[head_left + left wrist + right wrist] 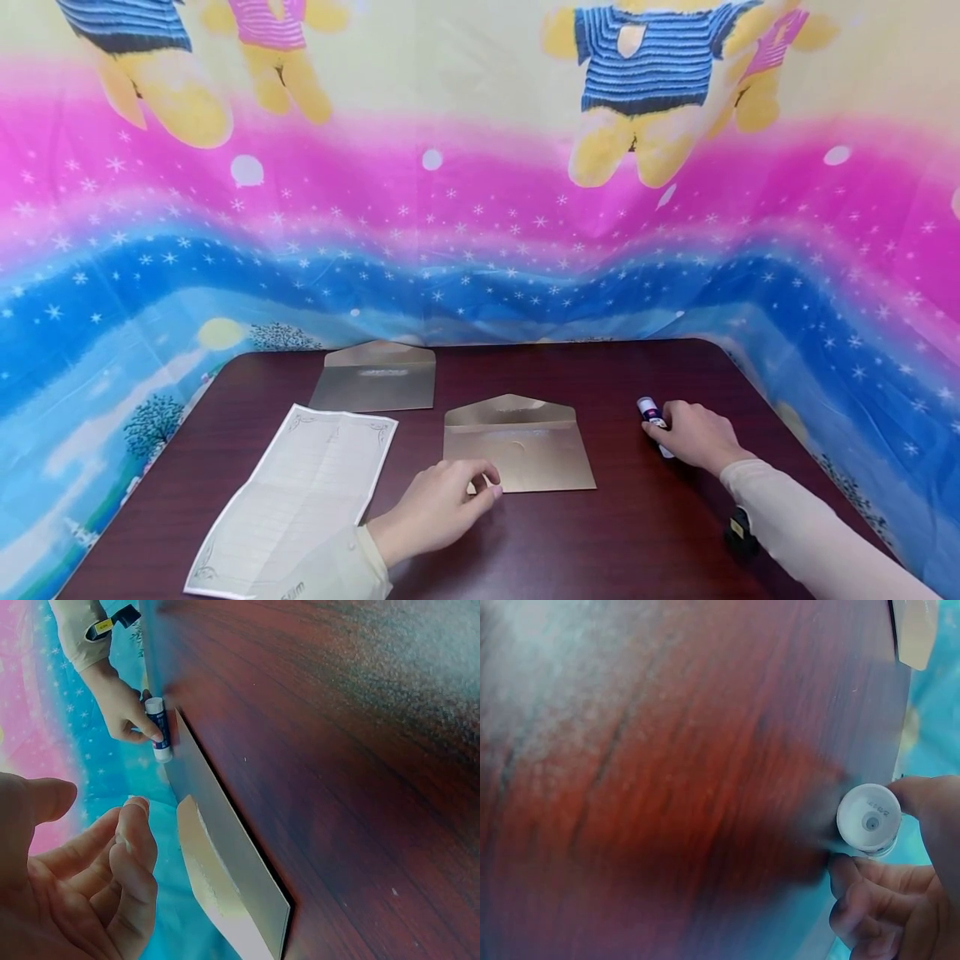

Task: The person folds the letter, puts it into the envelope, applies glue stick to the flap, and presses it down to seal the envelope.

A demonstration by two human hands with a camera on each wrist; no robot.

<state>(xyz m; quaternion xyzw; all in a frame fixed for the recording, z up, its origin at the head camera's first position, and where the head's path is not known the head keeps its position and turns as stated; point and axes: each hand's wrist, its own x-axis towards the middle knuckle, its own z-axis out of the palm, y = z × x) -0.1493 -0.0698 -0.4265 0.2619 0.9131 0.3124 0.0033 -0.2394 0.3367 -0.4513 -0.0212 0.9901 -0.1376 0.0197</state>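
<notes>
My right hand (699, 435) pinches a glue stick (647, 407) between thumb and fingers at the right side of the table. The stick has white ends and a dark label; in the right wrist view its round white base (870, 817) faces the camera. My left hand (438, 507), fingers loosely curled and holding nothing, hovers at the front left corner of a gold envelope (536, 462). That envelope lies with its pointed flap unfolded away from me. In the left wrist view, the left thumb and fingertips are apart.
A creased sheet of bordered letter paper (322, 467) lies at the left, partly under the left sleeve. Behind it rests a second envelope (382, 390), flap unfolded, at the far edge of the dark red table (615, 550). A patterned curtain (487, 217) surrounds the table's back and sides.
</notes>
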